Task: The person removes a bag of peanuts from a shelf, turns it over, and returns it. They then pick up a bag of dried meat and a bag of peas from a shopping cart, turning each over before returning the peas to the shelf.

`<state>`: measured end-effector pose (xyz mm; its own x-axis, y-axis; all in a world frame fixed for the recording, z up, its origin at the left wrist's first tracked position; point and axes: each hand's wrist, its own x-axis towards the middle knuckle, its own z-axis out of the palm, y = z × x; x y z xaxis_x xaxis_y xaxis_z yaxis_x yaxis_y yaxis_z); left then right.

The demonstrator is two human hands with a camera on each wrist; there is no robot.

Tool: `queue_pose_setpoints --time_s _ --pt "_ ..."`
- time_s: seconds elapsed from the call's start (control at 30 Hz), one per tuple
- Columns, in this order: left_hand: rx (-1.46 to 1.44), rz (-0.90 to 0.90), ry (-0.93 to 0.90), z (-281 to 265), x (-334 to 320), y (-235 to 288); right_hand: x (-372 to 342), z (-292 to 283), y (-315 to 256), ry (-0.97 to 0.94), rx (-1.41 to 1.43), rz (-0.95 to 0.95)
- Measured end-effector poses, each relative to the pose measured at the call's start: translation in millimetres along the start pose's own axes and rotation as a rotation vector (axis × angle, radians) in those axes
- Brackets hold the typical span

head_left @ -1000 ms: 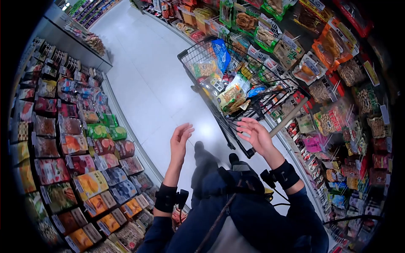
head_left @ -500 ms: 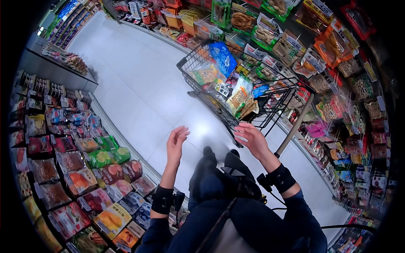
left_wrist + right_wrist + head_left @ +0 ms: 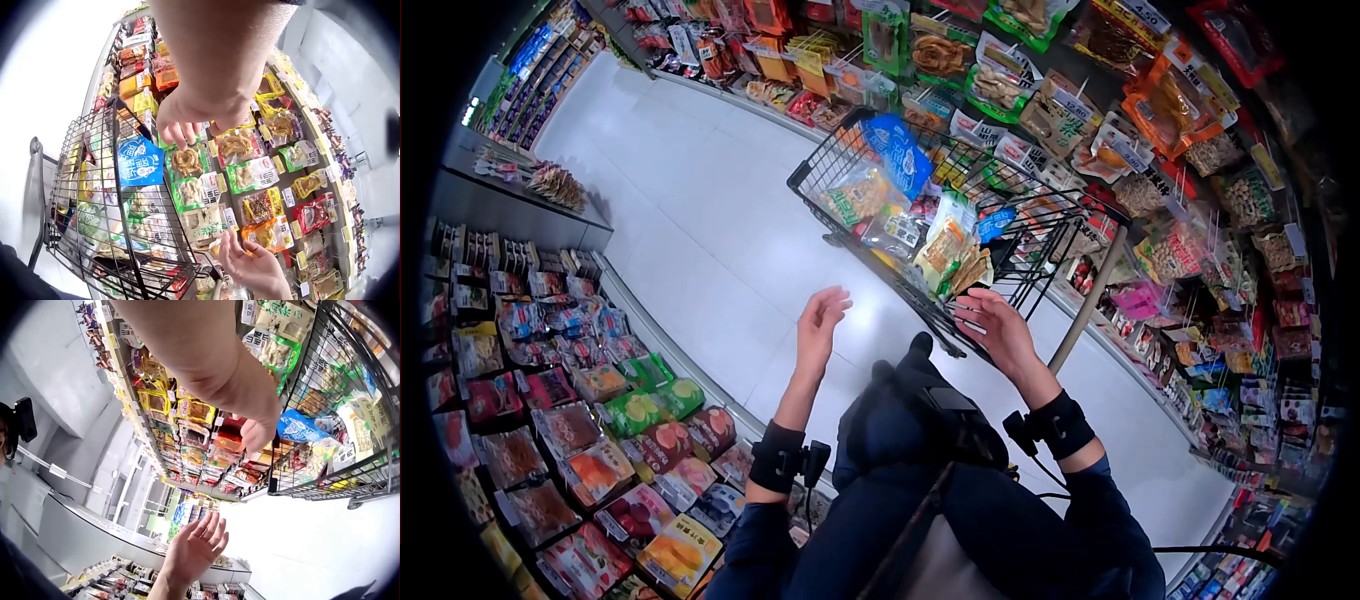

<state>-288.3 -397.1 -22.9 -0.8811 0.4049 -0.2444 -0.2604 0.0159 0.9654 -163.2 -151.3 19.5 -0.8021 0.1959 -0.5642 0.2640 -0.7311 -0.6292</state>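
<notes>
- Head view: shopping cart (image 3: 828,146), black wire, one; on the aisle floor (image 3: 700,200) ahead, alongside the hanging display at right.
- Cart contents: large blue bag (image 3: 897,155) towards the far end; smaller blue packet (image 3: 995,224) nearer the handle (image 3: 1090,300); assorted other packets.
- Left hand (image 3: 824,320), one; raised over the aisle, grip apart, fingers loosely bent.
- Right hand (image 3: 992,325), one; raised near the cart's near end, grip apart, fingers loosely bent.
- Wristbands, black, two: left (image 3: 777,455), right (image 3: 1060,427).
- Left-side shelf: rows of flat packets, green ones (image 3: 635,410) among them.
- Left wrist view: both hands visible, well apart.
</notes>
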Motion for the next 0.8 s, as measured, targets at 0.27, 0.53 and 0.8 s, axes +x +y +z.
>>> queue_pose_setpoints --time_s 0.27,0.53,0.8 --pt "0.102 0.013 -0.082 37 62 5 21 -37 -18 0.028 0.023 -0.04" --pt "0.15 0.0 -0.195 60 114 -21 24 -56 -11 0.094 0.09 -0.022" --pt "0.297 -0.002 -0.288 46 202 -47 49 -42 -4 0.208 0.172 -0.026"
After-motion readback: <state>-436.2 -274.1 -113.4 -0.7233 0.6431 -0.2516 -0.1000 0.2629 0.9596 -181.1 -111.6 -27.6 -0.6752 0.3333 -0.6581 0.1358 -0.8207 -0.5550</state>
